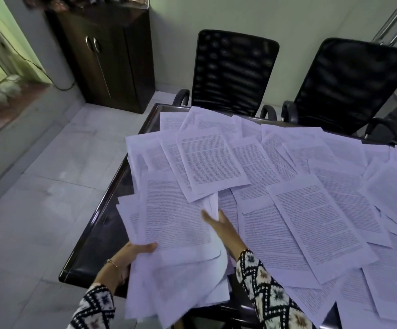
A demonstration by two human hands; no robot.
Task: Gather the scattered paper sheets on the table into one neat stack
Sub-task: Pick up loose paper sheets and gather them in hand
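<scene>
Well, from where I sit the job looks barely started. My left hand point(135, 251) grips a loose bundle of sheets point(176, 224) by its near-left edge, thumb curled over the top page and the fingers hidden beneath. The bundle is fanned and ragged, and its near end hangs past the edge of the dark surface point(97, 233). My right hand point(218, 225) lies at the bundle's right side, fingers stretched out and relaxed with nothing in them, pointing at a curled sheet point(212, 204) just beyond; whether the fingertips touch paper I cannot tell. Everything else is left to do: scattered sheets point(311, 222) overlap one another beyond the bundle and well off to its right, covering most of the surface out to the black chairs point(233, 70) on the far side. I judge a small share gathered, none of it squared, and the bulk not yet picked up.
</scene>
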